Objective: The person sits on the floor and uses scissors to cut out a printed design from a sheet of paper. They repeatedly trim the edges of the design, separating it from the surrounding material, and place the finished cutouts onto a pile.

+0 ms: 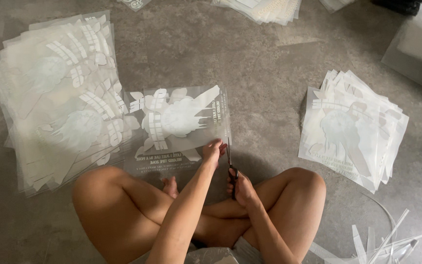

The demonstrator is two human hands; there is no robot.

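— What's nearest you?

— Crossed legs on the grey floor (269, 73). Just beyond, the right hand (240, 188) is curled through a pair of scissors (231, 164), blades pointing away along the right edge of a clear printed sheet (179, 127).

— And the other hand?

— The left hand (213, 150) pinches that sheet's near right corner, just left of the blades. The sheet lies flat, long axis crosswise.

— Farther out?

— A big uncut stack (54, 98) on the left, a trimmed stack (355, 127) on the right.

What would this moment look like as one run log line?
left hand: holds clear printed sheet | right hand: scissors at sheet edge | stacks: left, right
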